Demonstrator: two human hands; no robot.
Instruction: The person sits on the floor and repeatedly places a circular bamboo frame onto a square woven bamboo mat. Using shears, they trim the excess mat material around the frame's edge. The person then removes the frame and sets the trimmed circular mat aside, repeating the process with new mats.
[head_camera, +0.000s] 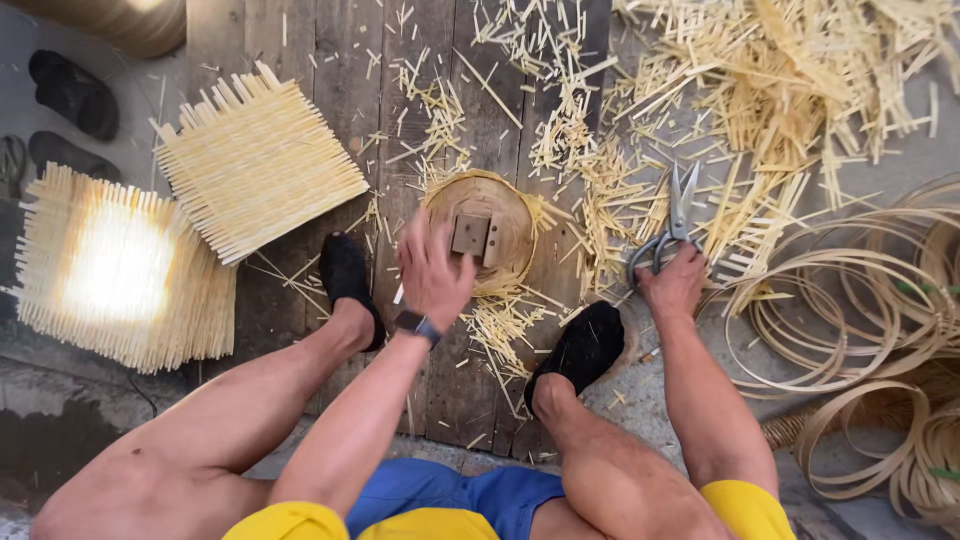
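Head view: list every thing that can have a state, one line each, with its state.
Scissors: blades shut, handles gripped by the right hand.
Left hand: open, fingers spread beside the round woven basket.
Round woven basket: lying on the planks, wooden block in its middle.
Woven mats: flat, edges untrimmed.
Bamboo hoops: coiled, loose.

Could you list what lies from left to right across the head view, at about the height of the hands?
Glaring woven bamboo mat → left foot in a black shoe → left hand over the round woven basket → right hand gripping the scissors → coiled bamboo strips.
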